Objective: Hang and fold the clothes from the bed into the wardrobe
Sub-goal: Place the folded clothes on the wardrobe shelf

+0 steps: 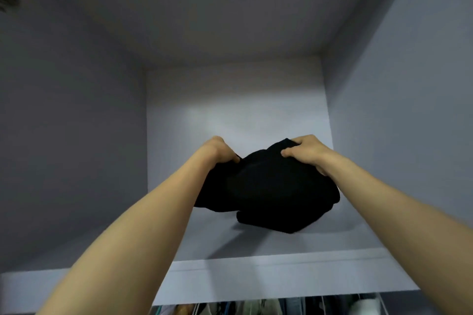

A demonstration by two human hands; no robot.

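Wardrobe: grey top shelf [256, 238], hanging clothes [268, 308] showing below.
Garment: black folded garment [271, 186] lying on shelf.
Hands: left hand [220, 150] and right hand [307, 152] both gripping its upper edge.
Handling: probably soft, light; holding both sides is keeping folds intact.

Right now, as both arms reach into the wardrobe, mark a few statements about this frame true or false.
1. Both hands hold the black garment. True: the left hand and the right hand each grip its top.
2. The garment hangs from a rail. False: it lies on the upper shelf.
3. Hanging clothes show below the shelf. True.
4. The garment is white. False: it is black.
5. Other folded piles surround it. False: only this garment shows on the shelf.
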